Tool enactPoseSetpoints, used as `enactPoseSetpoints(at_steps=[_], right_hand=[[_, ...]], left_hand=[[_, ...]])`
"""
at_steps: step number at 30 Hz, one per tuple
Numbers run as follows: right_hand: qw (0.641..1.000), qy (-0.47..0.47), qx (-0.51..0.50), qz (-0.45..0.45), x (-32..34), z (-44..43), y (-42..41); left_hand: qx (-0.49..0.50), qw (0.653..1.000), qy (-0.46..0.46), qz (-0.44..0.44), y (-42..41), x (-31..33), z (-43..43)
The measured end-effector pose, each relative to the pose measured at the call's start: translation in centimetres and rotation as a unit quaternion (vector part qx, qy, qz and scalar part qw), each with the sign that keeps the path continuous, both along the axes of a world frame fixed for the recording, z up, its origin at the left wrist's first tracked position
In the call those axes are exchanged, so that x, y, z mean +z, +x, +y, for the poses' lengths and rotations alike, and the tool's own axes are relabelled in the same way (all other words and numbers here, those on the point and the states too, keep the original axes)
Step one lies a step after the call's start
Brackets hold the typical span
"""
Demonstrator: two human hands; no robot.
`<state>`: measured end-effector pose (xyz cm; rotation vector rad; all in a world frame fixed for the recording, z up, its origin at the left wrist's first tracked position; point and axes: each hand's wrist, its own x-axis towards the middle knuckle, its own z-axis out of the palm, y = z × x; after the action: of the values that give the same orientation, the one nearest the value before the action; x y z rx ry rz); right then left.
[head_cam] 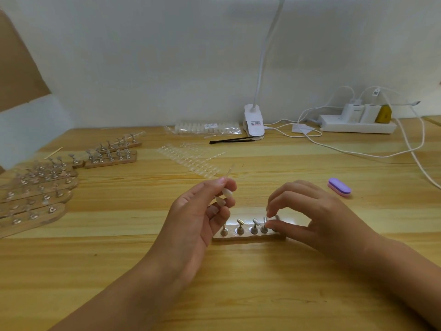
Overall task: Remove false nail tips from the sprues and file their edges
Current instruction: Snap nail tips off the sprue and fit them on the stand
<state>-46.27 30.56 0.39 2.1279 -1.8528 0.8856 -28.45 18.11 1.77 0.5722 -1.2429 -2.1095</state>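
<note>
My left hand (201,211) pinches a thin clear sprue (229,172) with a couple of pale nail tips (226,193) hanging from it, raised above the table. Just below stands a small wooden holder bar (248,237) with several metal pegs (239,226). My right hand (310,211) reaches over the bar's right end, thumb and forefinger curled at a peg there; whether a nail tip lies between them I cannot make out. A purple and pink buffer block (339,187) lies to the right of my right hand.
More clear sprues with tips (191,158) lie behind the hands. Several wooden holder bars (40,187) crowd the left. A bag of tips (205,129), black tweezers (231,140), a clip lamp (254,123), a power strip (358,126) and white cables (358,151) sit at the back.
</note>
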Motion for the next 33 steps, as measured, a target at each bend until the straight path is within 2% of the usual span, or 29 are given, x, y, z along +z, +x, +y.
enactPoseSetpoints(at_steps=[11,18,22,25,28,33], right_hand=[[0.999,0.030,0.009,-0.018,0.0,-0.1,0.3],[1.000,0.016,0.015,0.007,-0.3,-0.4,0.3],[0.999,0.025,0.001,-0.039,-0.8,-0.2,0.4],[0.995,-0.065,-0.022,-0.067,-0.7,0.2,0.6],[0.988,-0.151,-0.041,-0.015,0.0,0.4,1.3],[0.983,-0.173,-0.016,0.062,-0.1,0.2,2.4]], left_hand=[[-0.016,1.000,-0.003,-0.001,-0.1,-0.3,-0.2],[-0.031,0.999,-0.014,-0.001,-0.1,-0.3,-0.1],[-0.029,0.998,-0.049,-0.023,0.0,-0.3,-0.4],[-0.047,0.997,-0.044,-0.031,0.0,-0.4,-0.6],[-0.074,0.995,-0.057,-0.047,-0.1,-0.5,-0.5],[-0.126,0.982,-0.112,-0.079,0.1,-0.7,0.2]])
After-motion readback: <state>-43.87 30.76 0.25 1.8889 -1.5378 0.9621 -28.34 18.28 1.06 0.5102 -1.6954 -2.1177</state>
